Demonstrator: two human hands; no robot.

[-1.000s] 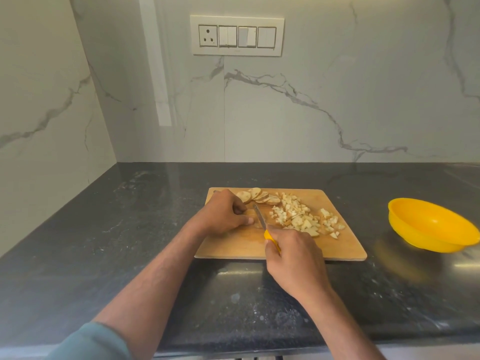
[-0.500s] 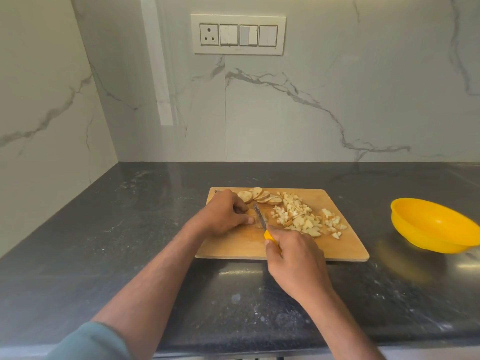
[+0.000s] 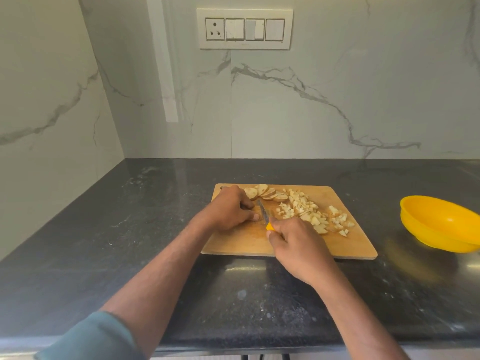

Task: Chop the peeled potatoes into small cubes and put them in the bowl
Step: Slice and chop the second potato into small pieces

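Note:
A wooden cutting board (image 3: 345, 242) lies on the dark counter. Several round potato slices (image 3: 267, 193) sit at its far edge, and a heap of small potato cubes (image 3: 309, 211) spreads to their right. My left hand (image 3: 231, 211) has its fingers curled over a potato piece on the board's left part; the piece is mostly hidden under the fingers. My right hand (image 3: 298, 245) grips the yellow handle of a small knife (image 3: 265, 213), whose blade points away from me just right of my left fingertips. An empty yellow bowl (image 3: 441, 224) stands to the right of the board.
The black stone counter (image 3: 130, 242) runs to marble walls at the back and left. A switch panel (image 3: 245, 29) is on the back wall. The counter's front edge lies below my forearms.
Both hands stay in nearly the same place on the board. The knife blade has shifted only slightly beside my left fingertips.

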